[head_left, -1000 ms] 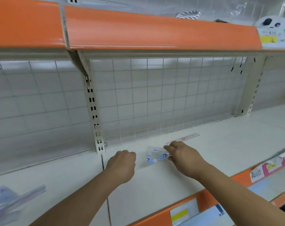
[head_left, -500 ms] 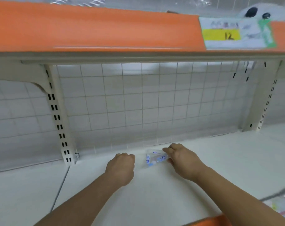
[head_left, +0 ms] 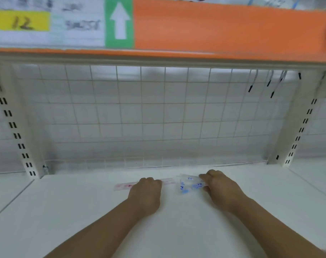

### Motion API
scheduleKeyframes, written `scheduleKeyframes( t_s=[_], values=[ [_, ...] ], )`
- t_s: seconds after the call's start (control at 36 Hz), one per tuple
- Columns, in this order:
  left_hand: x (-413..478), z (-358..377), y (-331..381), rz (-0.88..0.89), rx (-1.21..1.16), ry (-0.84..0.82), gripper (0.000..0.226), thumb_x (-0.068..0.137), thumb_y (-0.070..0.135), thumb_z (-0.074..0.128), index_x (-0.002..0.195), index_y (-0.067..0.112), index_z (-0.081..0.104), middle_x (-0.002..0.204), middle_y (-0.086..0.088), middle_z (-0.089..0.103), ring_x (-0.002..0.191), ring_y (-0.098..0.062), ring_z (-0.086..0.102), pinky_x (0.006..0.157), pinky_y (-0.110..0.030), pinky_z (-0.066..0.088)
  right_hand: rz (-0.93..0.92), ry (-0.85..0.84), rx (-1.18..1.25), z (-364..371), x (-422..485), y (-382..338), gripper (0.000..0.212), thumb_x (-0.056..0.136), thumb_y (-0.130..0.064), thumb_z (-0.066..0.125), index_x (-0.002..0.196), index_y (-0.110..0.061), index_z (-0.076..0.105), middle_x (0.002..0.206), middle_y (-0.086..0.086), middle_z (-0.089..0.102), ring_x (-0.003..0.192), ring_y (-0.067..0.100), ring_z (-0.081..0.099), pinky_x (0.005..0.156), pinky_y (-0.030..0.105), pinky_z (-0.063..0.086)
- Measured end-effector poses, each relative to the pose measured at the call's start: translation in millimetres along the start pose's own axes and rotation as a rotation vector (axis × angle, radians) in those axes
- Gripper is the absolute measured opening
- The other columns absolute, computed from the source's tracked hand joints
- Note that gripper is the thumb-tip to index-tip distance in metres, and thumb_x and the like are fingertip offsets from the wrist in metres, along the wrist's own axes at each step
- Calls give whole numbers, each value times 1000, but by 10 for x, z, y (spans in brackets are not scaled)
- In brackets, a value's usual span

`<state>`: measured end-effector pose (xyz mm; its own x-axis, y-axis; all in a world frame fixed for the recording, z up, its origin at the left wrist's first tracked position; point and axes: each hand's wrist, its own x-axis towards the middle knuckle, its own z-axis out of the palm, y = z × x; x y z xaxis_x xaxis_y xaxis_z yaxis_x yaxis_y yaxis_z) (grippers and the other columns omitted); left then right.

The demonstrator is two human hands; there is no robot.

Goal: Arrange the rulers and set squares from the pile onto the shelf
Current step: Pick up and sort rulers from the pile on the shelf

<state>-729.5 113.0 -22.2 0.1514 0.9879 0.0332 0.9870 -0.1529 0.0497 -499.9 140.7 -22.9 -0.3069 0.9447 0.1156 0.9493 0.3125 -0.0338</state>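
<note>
A pink ruler [head_left: 125, 186] lies flat on the white shelf [head_left: 177, 229], close to the wire grid at the back. My left hand [head_left: 147, 194] has its fingers curled over the ruler's middle, and the ruler's ends show on both sides of the knuckles. Just right of it lies a clear packet with blue print [head_left: 189, 186], seemingly a set square. My right hand [head_left: 220, 188] pinches the packet's right edge against the shelf. The two hands are about a hand's width apart.
A wire grid back panel [head_left: 158, 118] closes the shelf behind the items. Slotted uprights [head_left: 18, 138] [head_left: 296, 138] stand at both sides. An upper shelf with an orange front strip [head_left: 223, 27] and a price label [head_left: 46, 21] hangs overhead.
The view has swung right and closer to the shelf. Both hands have stayed low near the back. The pink ruler now shows under my left hand, to the left of the packet.
</note>
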Motion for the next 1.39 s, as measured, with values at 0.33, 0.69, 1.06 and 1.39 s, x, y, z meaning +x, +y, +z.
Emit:
scheduleKeyframes(
  t_s=[0.33, 0.69, 1.06, 1.39],
  values=[
    [97, 46, 152, -71, 44, -41, 28, 90, 8, 41, 114, 13, 55, 116, -6, 55, 109, -22, 52, 82, -33, 47, 43, -56, -8, 140, 232, 504, 31, 93, -16, 44, 122, -19, 52, 106, -2, 45, 113, 18, 44, 76, 30, 47],
    [79, -2, 81, -90, 48, -62, 27, 91, 10, 41, 114, 12, 53, 117, -7, 53, 111, -24, 49, 84, -33, 46, -13, -62, 5, 169, 329, 441, 28, 90, -13, 42, 104, -23, 64, 96, -4, 39, 104, 18, 49, 68, 25, 40],
    [19, -7, 0, -107, 44, -51, 27, 93, 12, 42, 119, 14, 52, 120, -6, 52, 114, -23, 48, 87, -34, 45, -4, -4, -42, 77, 291, 156, 19, 94, -18, 43, 107, -16, 57, 97, -2, 38, 105, 20, 49, 68, 26, 38],
    [-493, -205, -559, -202, 38, 47, 22, 95, 13, 44, 115, 15, 53, 115, -5, 54, 108, -23, 50, 78, -30, 42, -275, 126, -9, -199, 223, -1210, 27, 97, -32, 40, 105, -16, 60, 104, 1, 59, 96, 22, 57, 69, 27, 37]
  ],
)
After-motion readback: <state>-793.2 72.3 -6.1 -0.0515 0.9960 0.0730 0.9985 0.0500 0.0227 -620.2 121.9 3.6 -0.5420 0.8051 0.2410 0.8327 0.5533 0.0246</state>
